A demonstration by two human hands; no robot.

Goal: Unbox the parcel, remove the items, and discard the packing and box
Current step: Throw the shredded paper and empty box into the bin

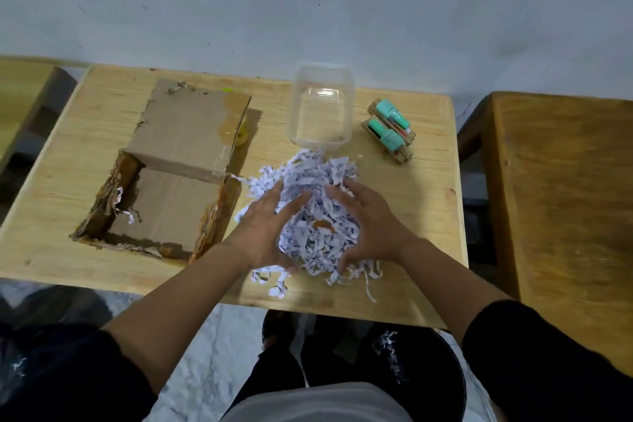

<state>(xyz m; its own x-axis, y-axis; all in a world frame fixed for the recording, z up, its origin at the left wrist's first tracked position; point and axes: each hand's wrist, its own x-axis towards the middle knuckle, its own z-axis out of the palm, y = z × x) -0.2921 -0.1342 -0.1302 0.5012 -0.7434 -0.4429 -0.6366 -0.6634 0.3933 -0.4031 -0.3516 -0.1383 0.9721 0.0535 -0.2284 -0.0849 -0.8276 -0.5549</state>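
Dark trousers at frame bottom, a few stray paper shreds (390,351) clinging to the right knee. Above them, both forearms reach onto the wooden worktop (404,216). Left hand (265,228) and right hand (368,223) cup the heap of shredded paper packing (315,212) from either side, fingers spread and curved into it, palms facing each other; neither is closed tight. A small orange scrap (322,224) shows in the middle of the heap; cannot tell what it is. Cardboard box (164,188) lies open to the left, nearly bare inside, a couple of strips left at its left wall. Clear plastic container (322,106) stands just behind the heap, looks empty. Two mint-green bottles on card backing (390,128) lie to its right, apart from the packing. Judgement: items are out; the step in hand is gathering the packing for discard. To do it well: sweep the loose strands at the near edge inward first, press the hands together low against the worktop, compress before lifting, and check that orange scrap is not an item. Risk: trailing strips dropping off the near edge onto the lap.
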